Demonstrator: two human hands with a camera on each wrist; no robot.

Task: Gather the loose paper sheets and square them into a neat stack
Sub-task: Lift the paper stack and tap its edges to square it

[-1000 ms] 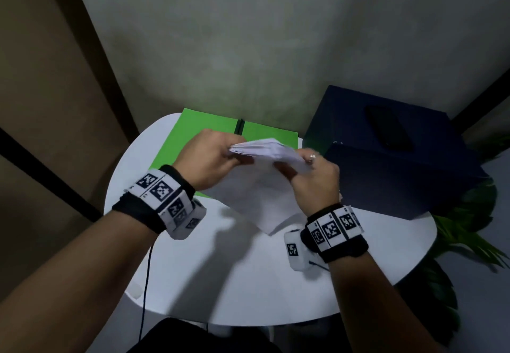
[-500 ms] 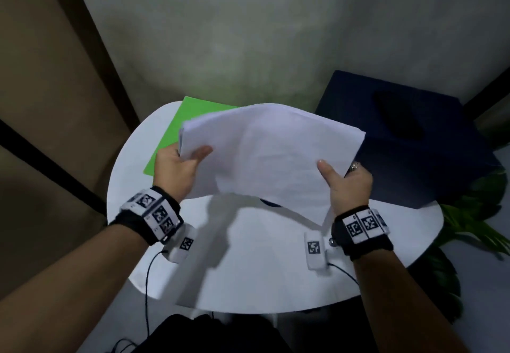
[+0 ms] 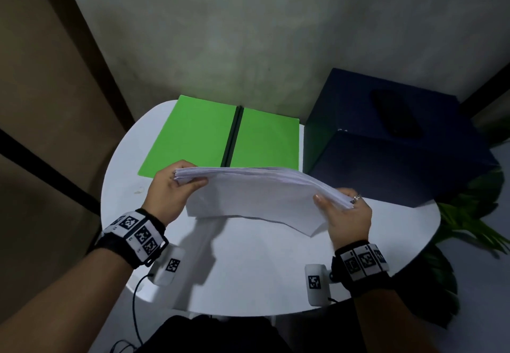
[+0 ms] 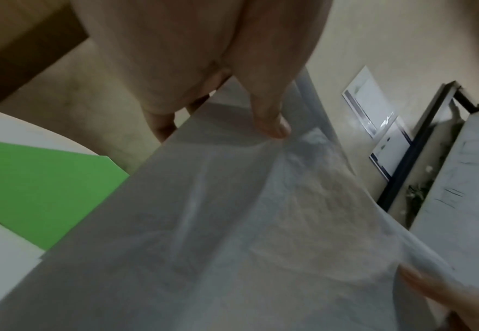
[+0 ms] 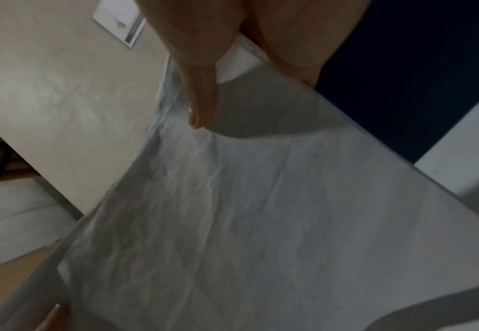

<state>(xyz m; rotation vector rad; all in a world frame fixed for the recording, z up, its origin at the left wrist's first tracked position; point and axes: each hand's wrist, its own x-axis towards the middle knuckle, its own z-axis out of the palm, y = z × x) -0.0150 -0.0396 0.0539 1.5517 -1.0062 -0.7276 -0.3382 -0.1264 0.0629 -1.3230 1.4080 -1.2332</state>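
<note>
A stack of several white paper sheets [image 3: 256, 195] hangs just above the white round table [image 3: 248, 269], tilted with its far edge up and its lower edge near the tabletop. My left hand [image 3: 176, 187] grips the stack's left end, thumb on the near face. At the right end my right hand [image 3: 342, 209] pinches it the same way. The left wrist view shows the thumb [image 4: 269, 116] pressed on the paper [image 4: 232, 224]. From the right wrist I see my thumb [image 5: 201, 98] lying on the creased sheets [image 5: 261, 212].
An open green folder [image 3: 198, 137] with a dark spine lies flat at the back of the table, just behind the stack. A dark blue box [image 3: 386, 137] stands at the right rear. Green plant leaves [image 3: 469, 214] hang past the table's right edge.
The sheets went from bunched between both hands to spread upright and facing me, then dropped lower and tilted toward the table. My hands moved apart to the two ends.
</note>
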